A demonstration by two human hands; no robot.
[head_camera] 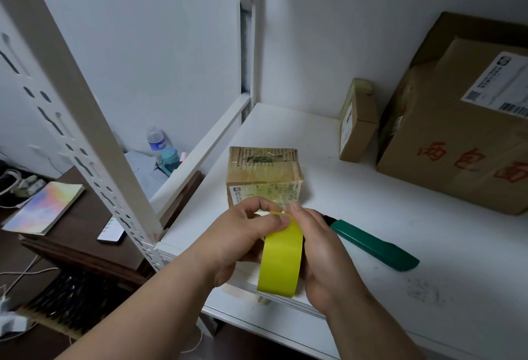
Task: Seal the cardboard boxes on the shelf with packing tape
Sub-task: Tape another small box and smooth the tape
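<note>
At lower centre, the left hand (245, 234) and right hand (320, 248) each keep a clamped grip on the yellow tape roll (281, 257), thumbs pinching its top edge. Just above it, a small cardboard box (264, 172) stands on the white shelf (371, 211). A green cutter (374, 245) lies right of the hands; a large box (457, 142) occupies the upper right.

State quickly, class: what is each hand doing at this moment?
Left hand: grips the yellow tape roll, thumb on its top edge.
Right hand: holds the same roll, fingertips pinching at its top.
</note>
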